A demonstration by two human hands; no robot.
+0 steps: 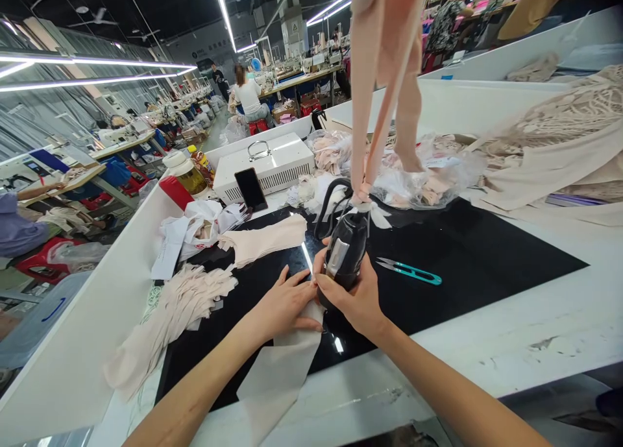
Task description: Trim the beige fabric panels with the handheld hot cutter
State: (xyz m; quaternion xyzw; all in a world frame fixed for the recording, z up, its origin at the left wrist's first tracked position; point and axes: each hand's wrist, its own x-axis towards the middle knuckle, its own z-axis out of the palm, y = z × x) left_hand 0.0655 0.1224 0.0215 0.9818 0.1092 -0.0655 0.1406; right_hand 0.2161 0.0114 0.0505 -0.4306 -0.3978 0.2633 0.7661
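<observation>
My right hand (357, 301) is wrapped round a black corded hand tool (346, 249) with a silver plate on its side; its exact kind I cannot make out. Peach fabric strips (367, 129) hang from above and are knotted near the tool's top, beside its black cable. My left hand (292, 301) lies with fingers spread on a pale beige fabric piece (280, 375), close to the tool's lower end. That piece runs over the front edge of the black board (487, 259). Teal thread snips (411, 272) rest to the right of my right hand.
Beige fabric strips (180, 317) are heaped at the left, below a flat fabric stack (267, 239). Behind stand a phone (250, 189), a white metal box (265, 165) and plastic-bagged pieces (413, 181). More beige fabric (559, 148) covers the right side. A white side wall (73, 343) borders the left.
</observation>
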